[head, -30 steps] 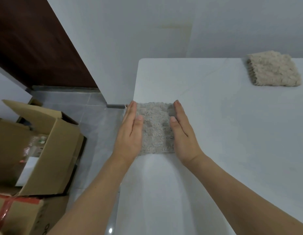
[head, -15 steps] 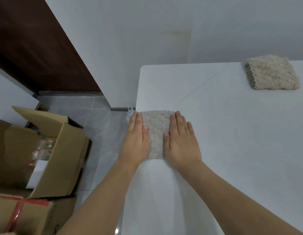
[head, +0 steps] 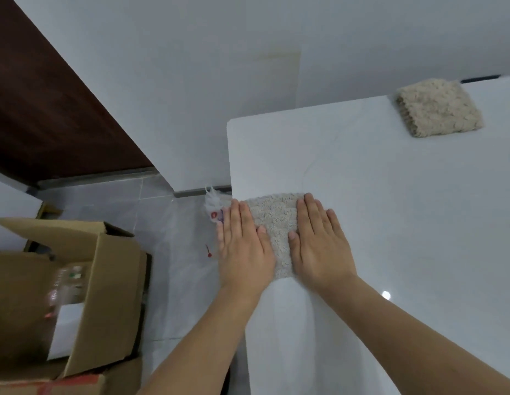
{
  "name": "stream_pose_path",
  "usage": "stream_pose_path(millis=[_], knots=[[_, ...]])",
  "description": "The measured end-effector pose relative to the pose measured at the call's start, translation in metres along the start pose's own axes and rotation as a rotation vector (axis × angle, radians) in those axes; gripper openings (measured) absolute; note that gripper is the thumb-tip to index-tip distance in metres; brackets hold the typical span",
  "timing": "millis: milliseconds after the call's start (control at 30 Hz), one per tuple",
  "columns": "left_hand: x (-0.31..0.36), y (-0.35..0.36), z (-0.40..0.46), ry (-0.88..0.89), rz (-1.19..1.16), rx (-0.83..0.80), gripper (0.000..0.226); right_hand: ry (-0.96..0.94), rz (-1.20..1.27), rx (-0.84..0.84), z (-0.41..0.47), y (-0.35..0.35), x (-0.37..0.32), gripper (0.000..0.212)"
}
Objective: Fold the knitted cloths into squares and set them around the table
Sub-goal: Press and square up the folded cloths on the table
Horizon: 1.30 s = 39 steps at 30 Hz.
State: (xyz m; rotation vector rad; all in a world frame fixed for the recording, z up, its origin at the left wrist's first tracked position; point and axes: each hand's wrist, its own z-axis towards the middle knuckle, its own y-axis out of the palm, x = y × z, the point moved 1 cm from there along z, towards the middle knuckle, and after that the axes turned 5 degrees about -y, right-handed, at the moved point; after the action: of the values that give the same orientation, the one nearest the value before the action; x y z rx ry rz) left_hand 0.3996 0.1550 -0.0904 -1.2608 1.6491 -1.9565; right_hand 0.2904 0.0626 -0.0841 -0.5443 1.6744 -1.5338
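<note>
Both grips, left hand (head: 242, 249) and right hand (head: 319, 246), are pressed flat, fingers straight, on a folded cloth (head: 273, 223) at the table (head: 390, 223) edge; another folded cloth (head: 437, 108) is already set farther along the table.

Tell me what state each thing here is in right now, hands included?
Grey knitted cloth: folded square, lying flat at the table's left edge, pressed under both hands.
Beige knitted cloth: folded square, lying untouched at the far edge.
Left hand: flat, fingers straight, pressing the grey cloth.
Right hand: flat, fingers straight, pressing too.
Brown cardboard box: flaps open, on the floor.
</note>
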Motion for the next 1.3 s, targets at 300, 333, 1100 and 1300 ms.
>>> stream_pose_path(millis=[300, 333, 1100, 1300], knots=[[-0.022, -0.046, 0.080, 0.702, 0.025, -0.312, 0.064, 0.356, -0.058, 0.218, -0.021, -0.008, -0.027, 0.063], [-0.019, -0.051, 0.097, 0.783, -0.009, -0.434, 0.062, 0.482, 0.071, 0.289, -0.026, -0.008, -0.036, 0.062], [0.006, -0.024, 0.138, 0.968, -0.415, -0.946, 0.050, 1.039, 0.591, 0.896, 0.017, 0.027, -0.115, 0.064], [0.005, -0.024, 0.140, 0.990, -0.398, -0.953, 0.051, 1.029, 0.570, 0.875, 0.016, 0.030, -0.112, 0.064]])
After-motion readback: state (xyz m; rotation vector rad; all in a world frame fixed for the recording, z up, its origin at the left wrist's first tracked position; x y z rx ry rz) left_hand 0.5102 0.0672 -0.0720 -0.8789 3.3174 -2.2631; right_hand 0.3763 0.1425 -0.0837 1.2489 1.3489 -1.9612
